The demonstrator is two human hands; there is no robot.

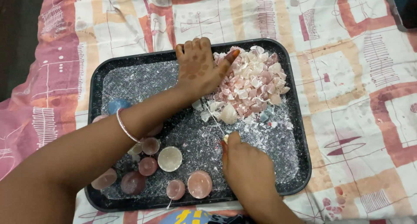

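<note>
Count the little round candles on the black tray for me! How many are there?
10 that I can see, all at the tray's left front: a blue one, a cream one, and pink and dark ones around them. The left arm may hide more.

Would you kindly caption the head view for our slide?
Left hand rests on a pile of pink-white wax chips in a black tray; right hand pinches a thin white wick.

A bed (356,98) fills nearly the whole frame, covered by a patterned sheet (108,24) of pink, orange, cream and dark red blocks with sketchy line drawings. At the far left edge lies a dark, shadowed strip (15,33). Light is soft and even
</note>
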